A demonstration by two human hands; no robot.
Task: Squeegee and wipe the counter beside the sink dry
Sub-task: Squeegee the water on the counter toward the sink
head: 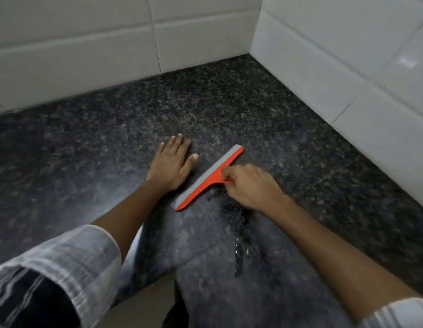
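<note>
- Your right hand [249, 185] is closed around the handle of the orange squeegee [209, 177], fingers curled over the stub of the grip.
- The squeegee lies on the dark speckled counter [229, 102], its grey rubber blade running diagonally from near-left to far-right, edge down on the stone.
- Your left hand [171, 163] rests flat on the counter just left of the blade, fingers spread and holding nothing; it does not touch the squeegee.
- A streak of water [239, 235] trails on the counter from under your right hand toward you.
- White wall tiles [336, 55] meet the counter at the back and right, forming a corner.
- No writing or brand shows on the squeegee.
</note>
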